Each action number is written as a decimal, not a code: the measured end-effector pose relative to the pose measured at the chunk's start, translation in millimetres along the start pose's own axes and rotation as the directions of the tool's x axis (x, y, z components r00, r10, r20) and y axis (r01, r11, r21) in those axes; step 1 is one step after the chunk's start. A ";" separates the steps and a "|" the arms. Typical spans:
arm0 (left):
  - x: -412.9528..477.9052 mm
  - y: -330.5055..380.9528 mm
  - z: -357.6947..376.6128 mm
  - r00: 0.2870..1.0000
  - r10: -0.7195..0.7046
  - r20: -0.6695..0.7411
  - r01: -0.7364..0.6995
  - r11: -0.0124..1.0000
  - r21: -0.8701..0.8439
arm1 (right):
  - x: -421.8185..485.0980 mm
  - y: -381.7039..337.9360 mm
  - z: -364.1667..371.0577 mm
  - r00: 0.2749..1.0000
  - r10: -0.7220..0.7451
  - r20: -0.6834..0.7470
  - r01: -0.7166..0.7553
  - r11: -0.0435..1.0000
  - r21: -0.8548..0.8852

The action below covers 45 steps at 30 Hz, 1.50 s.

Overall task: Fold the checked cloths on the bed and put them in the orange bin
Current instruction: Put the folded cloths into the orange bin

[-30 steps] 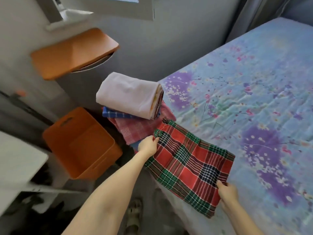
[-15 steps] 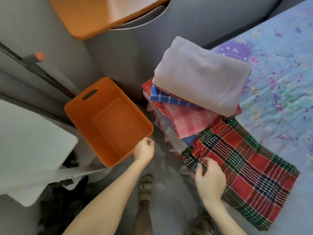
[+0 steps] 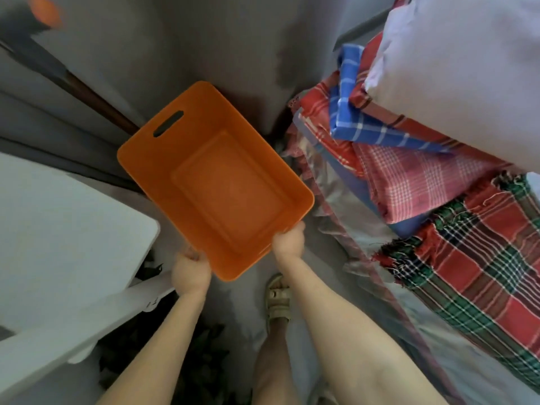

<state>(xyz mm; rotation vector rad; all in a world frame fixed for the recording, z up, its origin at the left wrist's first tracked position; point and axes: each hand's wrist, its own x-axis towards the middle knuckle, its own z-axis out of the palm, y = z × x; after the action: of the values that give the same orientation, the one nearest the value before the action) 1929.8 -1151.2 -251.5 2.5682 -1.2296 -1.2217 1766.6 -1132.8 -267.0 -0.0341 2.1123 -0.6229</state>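
I have left hand (image 3: 190,273) and right hand (image 3: 289,241) clamped on near rim of empty orange plastic bin (image 3: 228,185), beside bed (image 3: 432,355). Folded red-green checked cloth (image 3: 473,258) lies on bed edge. Lift level, park bin close under cloth.

Orange bin (image 3: 163,159), red-green checked cloth (image 3: 479,258), pink check cloth (image 3: 415,182), blue check cloth (image 3: 350,112)

Light is soft, diffuse and moderately bright. The orange bin (image 3: 214,182) is evenly lit inside. Up-left of the bin, an orange blob (image 3: 43,8) smears with motion blur. Below the bin, a dark patch (image 3: 175,366) loses detail. Right of it, straight lines bow from wide-angle distortion.
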 end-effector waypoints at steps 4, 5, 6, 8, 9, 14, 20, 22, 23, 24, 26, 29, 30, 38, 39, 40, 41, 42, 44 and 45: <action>-5.1 -4.6 -15.1 0.986 0.021 0.167 0.027 0.960 -0.278 | -20.5 18.2 -17.3 0.998 -0.006 0.061 -0.001 0.992 0.126; -10.6 -2.9 -19.7 0.979 0.019 0.204 0.055 0.934 -0.352 | -26.3 24.1 -24.9 0.996 -0.009 0.090 -0.006 0.986 0.167; -16.8 -2.2 -23.9 0.973 0.015 0.231 0.082 0.912 -0.402 | -32.9 30.4 -35.6 0.993 -0.003 0.120 -0.021 0.980 0.199; -37.8 -1.0 -34.0 0.964 0.016 0.265 0.103 0.898 -0.427 | -51.2 43.8 -67.7 0.988 0.005 0.157 -0.046 0.965 0.260; -51.2 -0.5 -38.8 0.957 0.021 0.288 0.104 0.905 -0.412 | -60.3 51.8 -84.0 0.984 0.021 0.179 -0.072 0.956 0.284; -144.0 -7.0 -58.2 0.900 0.082 0.429 0.053 0.954 -0.295 | -130.0 93.9 -167.1 0.965 0.067 0.255 -0.145 0.942 0.303; -259.0 -17.9 -97.4 0.859 0.156 0.488 -0.083 0.982 -0.169 | -243.0 140.5 -292.4 0.929 -0.040 0.368 0.005 0.995 0.097; -292.0 -15.9 -115.1 0.836 0.193 0.513 -0.140 0.980 -0.139 | -273.6 157.9 -336.6 0.952 -0.141 0.272 0.177 0.978 -0.113; -307.3 -13.2 -125.2 0.823 0.214 0.526 -0.175 0.977 -0.124 | -282.5 167.3 -361.8 0.962 -0.239 0.134 0.267 0.925 -0.271; -322.5 -10.7 -135.6 0.804 0.231 0.547 -0.199 0.973 -0.117 | -290.4 176.0 -385.1 0.936 -0.353 -0.012 0.317 0.854 -0.414; -359.8 -6.4 -153.7 0.764 0.258 0.591 -0.238 0.965 -0.113 | -310.1 195.5 -434.5 0.872 -0.458 -0.174 0.338 0.819 -0.464; -416.2 8.5 -163.9 0.651 0.304 0.696 -0.324 0.940 -0.108 | -332.5 209.0 -491.6 0.966 -0.215 0.147 0.221 0.975 -0.025; -438.1 14.5 -161.6 0.611 0.327 0.721 -0.378 0.921 -0.097 | -344.2 216.5 -509.8 0.948 -0.183 0.260 0.176 0.983 0.049; -553.9 71.8 -83.1 0.380 0.432 0.818 -0.597 0.790 -0.140 | -367.2 270.2 -604.7 0.955 -0.276 -0.112 0.270 0.961 -0.060; -564.2 86.1 -73.7 0.340 0.458 0.822 -0.617 0.767 -0.172 | -367.1 269.4 -615.0 0.941 -0.287 -0.181 0.286 0.958 -0.032; -570.9 99.4 -64.8 0.307 0.473 0.826 -0.630 0.751 -0.196 | -366.9 267.0 -621.8 0.924 -0.296 -0.240 0.305 0.952 -0.001; -576.7 120.1 -55.0 0.266 0.495 0.827 -0.647 0.728 -0.227 | -362.9 258.7 -629.7 0.902 -0.309 -0.301 0.334 0.942 0.034; -577.5 134.3 -47.3 0.239 0.521 0.819 -0.660 0.706 -0.256 | -360.9 251.9 -631.7 0.878 -0.326 -0.352 0.369 0.928 0.061; -576.1 177.1 -27.8 0.200 0.580 0.789 -0.664 0.673 -0.326 | -342.5 228.5 -638.0 0.818 -0.331 -0.470 0.426 0.898 0.110; -573.9 199.5 -18.7 0.179 0.599 0.781 -0.655 0.665 -0.359 | -329.3 214.5 -638.2 0.788 -0.322 -0.524 0.447 0.885 0.128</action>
<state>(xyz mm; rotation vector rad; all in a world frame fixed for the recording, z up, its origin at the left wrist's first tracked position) 1599.7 -905.7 196.0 0.9037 -2.1462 -2.2318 1506.5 -595.4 186.1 -0.1964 2.5226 -1.2543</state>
